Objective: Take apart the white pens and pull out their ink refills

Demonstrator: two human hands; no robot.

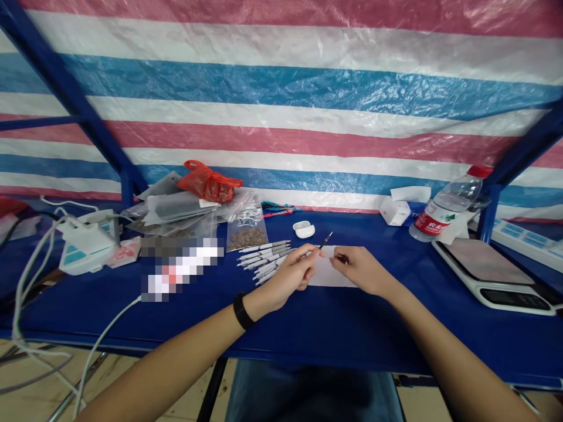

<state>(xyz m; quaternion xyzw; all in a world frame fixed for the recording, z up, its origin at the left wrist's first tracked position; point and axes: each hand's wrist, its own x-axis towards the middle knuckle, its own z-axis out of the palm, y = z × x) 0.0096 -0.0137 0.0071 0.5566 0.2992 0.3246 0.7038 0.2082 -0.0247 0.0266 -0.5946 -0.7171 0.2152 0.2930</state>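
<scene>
My left hand (294,269) is closed around a slim pen (324,241), whose dark tip sticks up and to the right. My right hand (357,266) is pinched on a small dark piece I cannot make out, just right of the pen tip. Both hands hover over a white sheet of paper (328,275) on the blue table (308,328). A row of several white and grey pens (264,255) lies just left of my left hand. A black band circles my left wrist.
A bag of small metal parts (246,231), a red plastic bag (206,183) on a pile of clear bags, a white earbud case (303,228), a power strip with cables (85,237), a water bottle (448,205), a tissue box (396,211) and a scale (488,269) stand around.
</scene>
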